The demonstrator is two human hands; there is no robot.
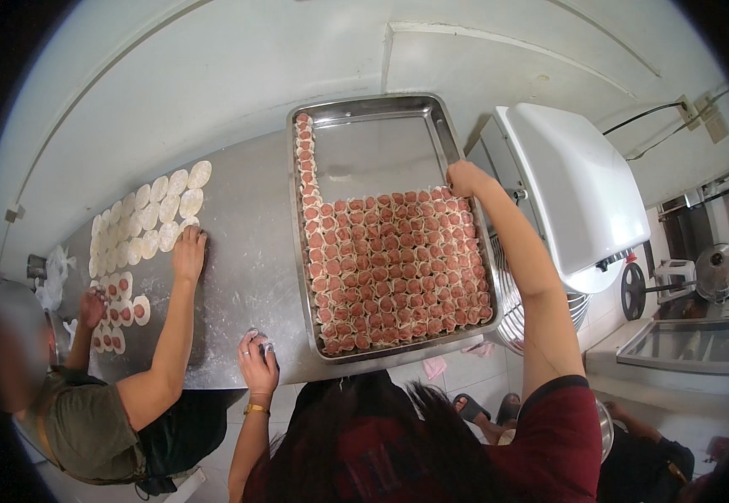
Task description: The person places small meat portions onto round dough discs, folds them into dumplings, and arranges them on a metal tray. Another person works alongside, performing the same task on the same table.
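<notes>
A deep metal tray (304, 312) stands in front of me, packed with rows of open-topped meat dumplings (394, 268). One single column of them runs up its left wall, and bare metal shows in the far part. My right hand (468, 178) is closed at the tray's right side, at the end of the farthest full row; its fingertips and whatever they hold are hidden. Left of the tray, my left hand (258, 362) is at the table's near edge, fingers loosely bent and apart, whitened with flour. I see nothing in it.
On the flour-dusted metal table (239, 226), a co-worker's hand (188, 251) touches round dough wrappers (148, 216). Several nearer wrappers carry meat filling (121, 314), beside the co-worker's other hand (92, 308). A white machine (570, 184) stands right of the tray. Walls rise behind the table.
</notes>
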